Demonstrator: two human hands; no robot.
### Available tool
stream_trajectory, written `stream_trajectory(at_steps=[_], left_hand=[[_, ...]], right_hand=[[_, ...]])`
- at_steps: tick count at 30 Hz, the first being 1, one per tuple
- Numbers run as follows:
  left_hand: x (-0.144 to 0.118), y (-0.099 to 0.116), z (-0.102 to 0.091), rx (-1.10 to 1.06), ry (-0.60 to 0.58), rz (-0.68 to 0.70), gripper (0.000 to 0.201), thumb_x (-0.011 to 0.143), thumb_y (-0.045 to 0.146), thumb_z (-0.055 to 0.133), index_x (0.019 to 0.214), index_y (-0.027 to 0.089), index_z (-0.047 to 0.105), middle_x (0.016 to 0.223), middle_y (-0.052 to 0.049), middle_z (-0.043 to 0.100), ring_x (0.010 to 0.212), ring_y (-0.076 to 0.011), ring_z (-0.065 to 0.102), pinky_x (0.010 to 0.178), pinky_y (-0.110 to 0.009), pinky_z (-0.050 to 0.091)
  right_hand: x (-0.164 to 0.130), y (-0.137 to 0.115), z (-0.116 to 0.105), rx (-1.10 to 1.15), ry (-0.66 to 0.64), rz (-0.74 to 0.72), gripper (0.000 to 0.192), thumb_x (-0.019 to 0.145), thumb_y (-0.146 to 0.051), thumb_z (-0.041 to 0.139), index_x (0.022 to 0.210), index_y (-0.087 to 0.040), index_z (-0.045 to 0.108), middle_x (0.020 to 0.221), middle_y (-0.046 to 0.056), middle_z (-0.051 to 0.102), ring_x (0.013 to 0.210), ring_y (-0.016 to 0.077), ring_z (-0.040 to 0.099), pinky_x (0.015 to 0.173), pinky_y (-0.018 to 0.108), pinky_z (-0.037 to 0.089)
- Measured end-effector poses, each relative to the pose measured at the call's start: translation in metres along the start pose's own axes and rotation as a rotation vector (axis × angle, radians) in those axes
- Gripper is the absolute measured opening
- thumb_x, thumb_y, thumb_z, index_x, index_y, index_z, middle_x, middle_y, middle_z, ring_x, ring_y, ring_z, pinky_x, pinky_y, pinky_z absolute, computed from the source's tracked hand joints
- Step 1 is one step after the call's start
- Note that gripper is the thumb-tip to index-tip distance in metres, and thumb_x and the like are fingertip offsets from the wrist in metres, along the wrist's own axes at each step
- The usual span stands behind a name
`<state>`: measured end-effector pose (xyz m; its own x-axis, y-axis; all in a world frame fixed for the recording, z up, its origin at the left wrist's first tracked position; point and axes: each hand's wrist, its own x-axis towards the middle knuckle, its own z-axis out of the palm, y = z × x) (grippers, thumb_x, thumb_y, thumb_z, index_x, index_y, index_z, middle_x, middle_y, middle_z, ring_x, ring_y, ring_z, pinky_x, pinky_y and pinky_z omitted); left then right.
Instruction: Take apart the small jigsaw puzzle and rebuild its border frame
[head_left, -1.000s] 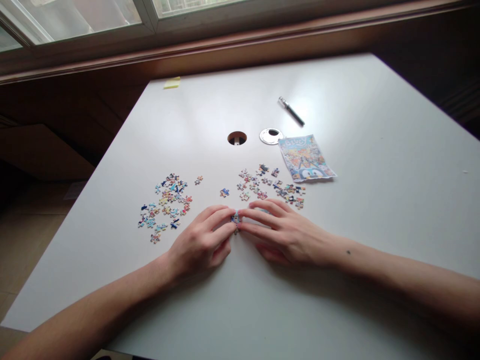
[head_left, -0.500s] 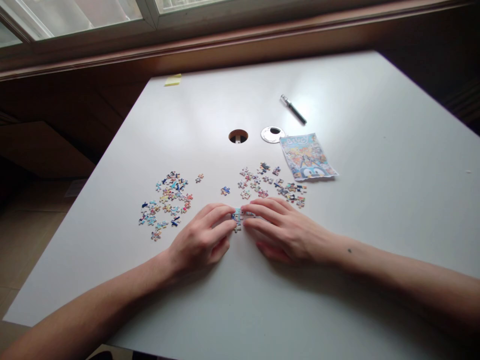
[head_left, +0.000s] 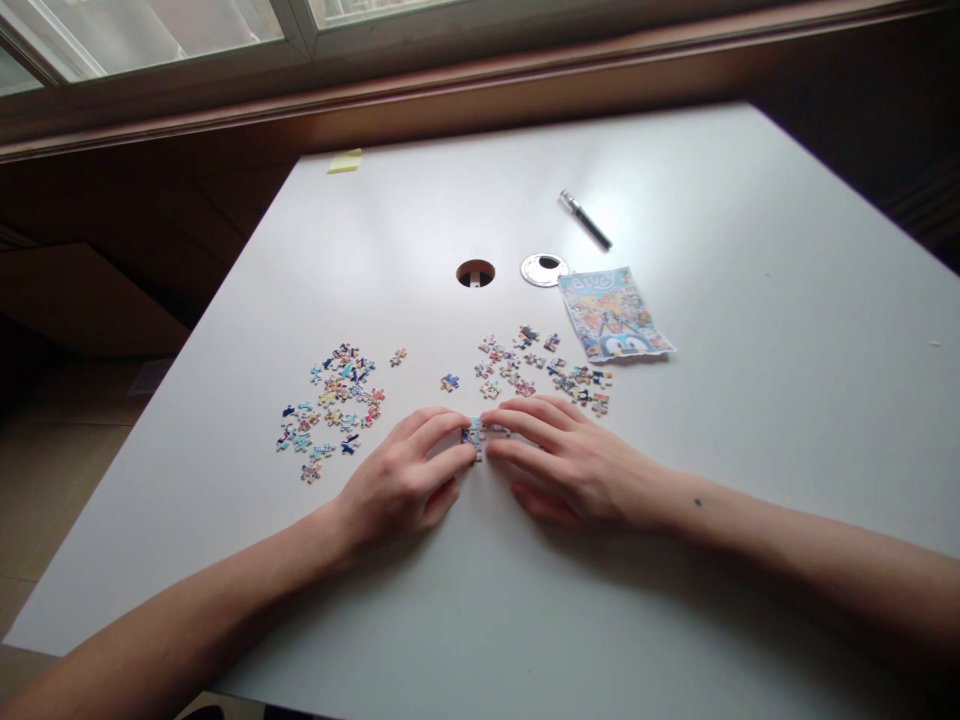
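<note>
Both hands have barely shifted: left hand [head_left: 401,480] and right hand [head_left: 577,465] still pinch the joined puzzle pieces [head_left: 475,436] on the bench [head_left: 750,400], each grip nearly closed. Loose-piece piles [head_left: 334,405] flank them; reference picture [head_left: 613,312], pen [head_left: 585,220] lie beyond.

We see a smooth, faintly glossy white bench [head_left: 712,420], printed cardboard puzzle pieces [head_left: 337,400] with matt faces, a glossy paper leaflet [head_left: 615,315], and a shiny metal grommet cover [head_left: 544,269].
</note>
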<state>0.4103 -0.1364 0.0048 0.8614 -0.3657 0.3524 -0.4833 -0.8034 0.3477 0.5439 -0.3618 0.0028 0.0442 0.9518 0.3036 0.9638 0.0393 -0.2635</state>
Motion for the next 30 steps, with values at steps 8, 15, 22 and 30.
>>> stream_trajectory(at_steps=[8,15,22,30], left_hand=[[-0.001,0.000,0.001,0.005,-0.018,-0.018,0.032,0.085,0.005,0.054,0.115,0.016,0.059,0.128,-0.016,0.055,0.122,-0.0288,0.050,0.103,-0.048,0.049],[0.019,-0.003,-0.001,0.062,0.106,-0.073,0.017,0.089,0.015,0.058,0.106,0.018,0.062,0.105,-0.009,0.063,0.100,-0.0225,0.056,0.090,-0.040,0.050],[0.092,-0.013,0.003,0.364,-0.025,-0.138,0.022,0.093,0.036,0.062,0.092,0.017,0.072,0.100,-0.009,0.067,0.097,-0.0267,0.054,0.081,-0.040,0.042],[0.115,-0.020,0.007,0.336,-0.137,-0.217,0.021,0.090,0.035,0.069,0.080,0.017,0.073,0.094,-0.009,0.069,0.094,-0.0256,0.055,0.084,-0.040,0.036]], right_hand=[[-0.002,0.001,0.001,0.014,0.072,0.042,0.033,0.089,-0.025,0.058,0.121,-0.018,0.057,0.133,0.013,0.059,0.126,0.0288,0.048,0.104,0.047,0.040],[0.002,0.000,0.002,-0.001,0.339,0.397,0.003,0.085,-0.021,0.058,0.085,-0.021,0.055,0.090,0.005,0.064,0.087,0.0225,0.055,0.080,0.039,0.040],[0.000,0.004,-0.002,0.136,0.406,0.474,0.009,0.084,-0.019,0.054,0.077,-0.021,0.048,0.069,-0.002,0.051,0.069,0.0160,0.050,0.074,0.036,0.035],[0.001,0.005,-0.004,0.205,0.478,0.541,0.009,0.082,-0.020,0.053,0.075,-0.021,0.048,0.068,-0.002,0.053,0.066,0.0150,0.050,0.072,0.034,0.036]])
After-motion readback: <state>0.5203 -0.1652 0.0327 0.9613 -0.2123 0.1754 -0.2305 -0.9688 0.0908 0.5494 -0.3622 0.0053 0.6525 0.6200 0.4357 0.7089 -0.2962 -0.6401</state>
